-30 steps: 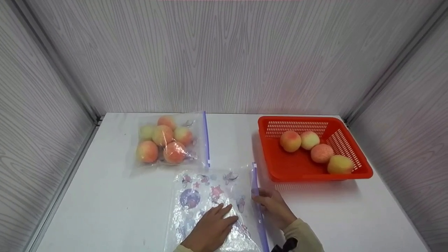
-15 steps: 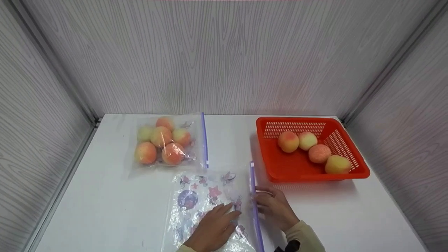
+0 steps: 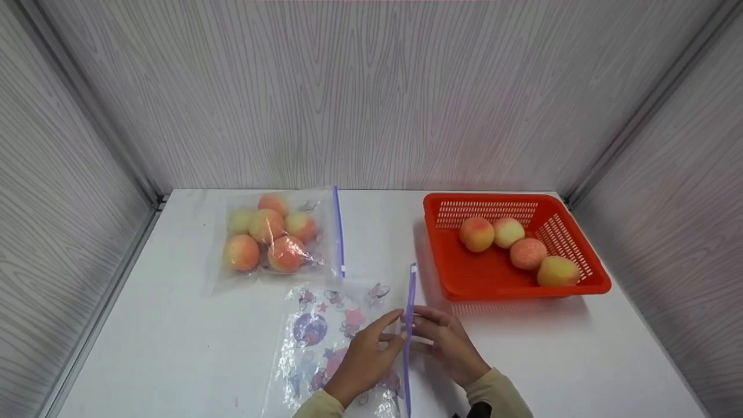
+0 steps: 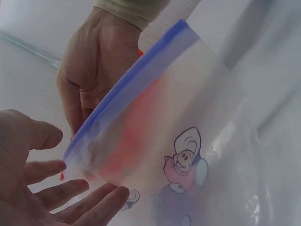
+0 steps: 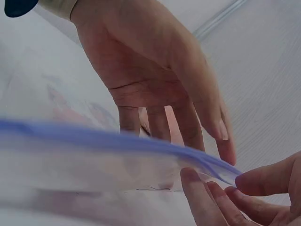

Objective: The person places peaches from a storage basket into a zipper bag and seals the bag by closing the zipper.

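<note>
A clear zip bag [image 3: 310, 328] printed with small cartoon figures lies flat on the table, its purple zip strip [image 3: 407, 377] raised along the right side. My left hand [image 3: 364, 357] reaches over the bag to that strip; in the left wrist view its fingers [image 4: 101, 202] are spread and nearly straight against the plastic. From the other side, my right hand [image 3: 455, 345] pinches the strip between thumb and fingers, seen close up in the right wrist view. Part of the right hand shows blurred through the plastic in the left wrist view.
Behind, to the left, lies another zip bag [image 3: 328, 203] holding several peaches [image 3: 266, 226]. A red plastic basket [image 3: 476, 278] with several more peaches [image 3: 477, 234] stands at the back right. Wood-grain panels [image 3: 371, 93] wall in the white table [image 3: 174, 337].
My left hand has lifted from resting on the bag and moved right to the zip strip. The strip has shifted left and risen. The right hand has moved slightly left.
</note>
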A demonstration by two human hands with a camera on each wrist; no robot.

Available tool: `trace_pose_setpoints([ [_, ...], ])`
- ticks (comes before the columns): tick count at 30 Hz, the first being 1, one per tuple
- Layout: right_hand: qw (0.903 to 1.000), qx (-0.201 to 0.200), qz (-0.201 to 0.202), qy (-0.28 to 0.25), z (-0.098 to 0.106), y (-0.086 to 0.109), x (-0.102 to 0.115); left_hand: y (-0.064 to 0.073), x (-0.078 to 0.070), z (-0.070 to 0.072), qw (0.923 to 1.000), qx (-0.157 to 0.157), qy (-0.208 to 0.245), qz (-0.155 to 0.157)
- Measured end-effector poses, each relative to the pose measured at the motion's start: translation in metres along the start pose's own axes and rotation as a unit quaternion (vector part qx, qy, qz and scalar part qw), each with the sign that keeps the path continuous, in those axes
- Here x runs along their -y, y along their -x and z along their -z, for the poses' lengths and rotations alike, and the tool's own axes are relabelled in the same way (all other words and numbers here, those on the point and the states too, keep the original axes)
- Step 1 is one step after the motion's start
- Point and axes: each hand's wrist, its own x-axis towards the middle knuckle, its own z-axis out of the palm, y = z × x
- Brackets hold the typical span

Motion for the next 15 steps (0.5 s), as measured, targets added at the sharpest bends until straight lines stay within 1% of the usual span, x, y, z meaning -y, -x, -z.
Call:
trace_pose_setpoints([
  [2,0.9997,0.021,0.009,0.002,-0.002,0.0,0.0,-0.002,0.0,0.0,0.9993,-0.02,0.031,0.01],
  [4,0.9992,0.036,0.014,0.006,-0.005,0.001,0.001,-0.004,0.0,0.001,0.997,-0.036,0.065,0.022],
  [7,0.9983,0.051,0.018,0.019,-0.009,0.002,0.002,-0.006,0.0,0.002,0.9914,-0.056,0.111,0.042],
  [9,0.9977,0.058,0.019,0.029,-0.011,0.002,0.002,-0.008,-0.001,0.004,0.9862,-0.069,0.139,0.058],
  [12,0.9953,0.073,0.029,0.056,-0.014,0.003,0.002,-0.008,-0.001,0.007,0.9792,-0.087,0.165,0.08],
  [15,0.9908,0.093,0.049,0.085,-0.017,0.004,0.002,-0.007,-0.001,0.01,0.9737,-0.094,0.182,0.1],
])
